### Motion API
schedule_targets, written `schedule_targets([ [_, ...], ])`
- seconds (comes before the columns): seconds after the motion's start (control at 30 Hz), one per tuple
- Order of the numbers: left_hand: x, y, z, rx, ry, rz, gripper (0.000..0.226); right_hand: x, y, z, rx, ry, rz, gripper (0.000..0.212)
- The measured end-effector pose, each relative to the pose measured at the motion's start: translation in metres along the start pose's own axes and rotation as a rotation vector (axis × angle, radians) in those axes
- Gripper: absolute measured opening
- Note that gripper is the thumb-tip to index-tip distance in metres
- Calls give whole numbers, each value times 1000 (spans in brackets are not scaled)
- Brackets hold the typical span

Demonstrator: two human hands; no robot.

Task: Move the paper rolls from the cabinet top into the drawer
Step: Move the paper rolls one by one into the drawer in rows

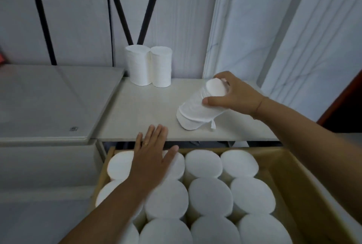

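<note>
My right hand (233,94) grips the top end of a white paper roll (195,110), which tilts over the right part of the cabinet top (141,110) with a loose flap at its bottom. Two more white rolls (148,66) stand upright side by side at the back of the cabinet top. Below, the open wooden drawer (290,167) holds several upright white rolls (209,196) packed in rows. My left hand (154,153) lies flat and open on the rolls at the drawer's back left, fingertips reaching the cabinet's front edge.
A grey lidded surface (49,102) adjoins the cabinet on the left. Black poles (121,8) lean against the grey wall behind. A white marble-look frame (244,28) rises at the right. A bare strip of the drawer's right side shows beside the rolls.
</note>
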State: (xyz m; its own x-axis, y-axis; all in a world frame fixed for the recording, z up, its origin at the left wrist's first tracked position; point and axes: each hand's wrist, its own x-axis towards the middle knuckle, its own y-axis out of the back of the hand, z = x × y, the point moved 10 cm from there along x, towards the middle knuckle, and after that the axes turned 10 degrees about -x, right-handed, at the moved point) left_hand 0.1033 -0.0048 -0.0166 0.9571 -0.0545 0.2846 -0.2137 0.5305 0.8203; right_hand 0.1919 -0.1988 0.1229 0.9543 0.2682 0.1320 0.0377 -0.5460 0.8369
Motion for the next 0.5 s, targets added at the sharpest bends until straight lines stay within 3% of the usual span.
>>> schedule_targets([
  [0.17,0,-41,111,-234,-185,-94,80,-75,66,83,-128,-220,101,77],
  [0.33,-3,-76,213,-401,-306,-141,84,-127,86,130,-324,-427,106,89],
  [0.5,-7,-112,255,-737,-237,-241,73,-151,82,156,-348,-512,64,102],
])
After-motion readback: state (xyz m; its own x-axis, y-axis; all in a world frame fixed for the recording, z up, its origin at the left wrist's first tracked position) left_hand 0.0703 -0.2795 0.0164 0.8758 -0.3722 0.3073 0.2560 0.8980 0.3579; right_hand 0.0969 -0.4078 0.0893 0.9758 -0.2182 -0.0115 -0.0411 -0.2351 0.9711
